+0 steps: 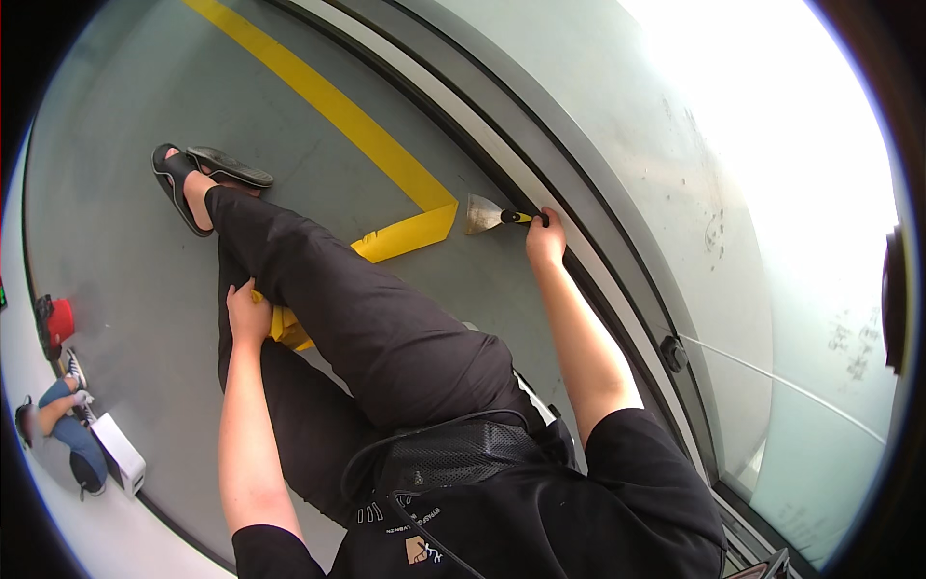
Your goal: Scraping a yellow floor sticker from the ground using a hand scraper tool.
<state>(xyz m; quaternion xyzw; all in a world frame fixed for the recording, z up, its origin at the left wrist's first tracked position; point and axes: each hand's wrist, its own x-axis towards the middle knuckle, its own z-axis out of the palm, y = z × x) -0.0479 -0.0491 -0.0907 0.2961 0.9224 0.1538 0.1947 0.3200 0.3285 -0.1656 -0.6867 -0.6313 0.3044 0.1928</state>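
Yellow floor tape (340,108) runs along the grey floor and is peeled up at its near end, where a loose strip folds back and passes behind my raised leg. My left hand (249,316) grips the crumpled end of yellow tape (289,329) beside my knee. At the right, my right hand (546,237) holds a scraper (506,216) by its black and yellow handle. The scraper's broad, stained metal blade points left, just right of the tape's fold, over the floor.
A curved wall base (499,145) and frosted glass panels (723,217) border my right side. My legs in black trousers stretch over the floor, with black sandals (177,188) on my feet. At the far left are a seated person (72,427), a white box (119,452) and a red object (61,320).
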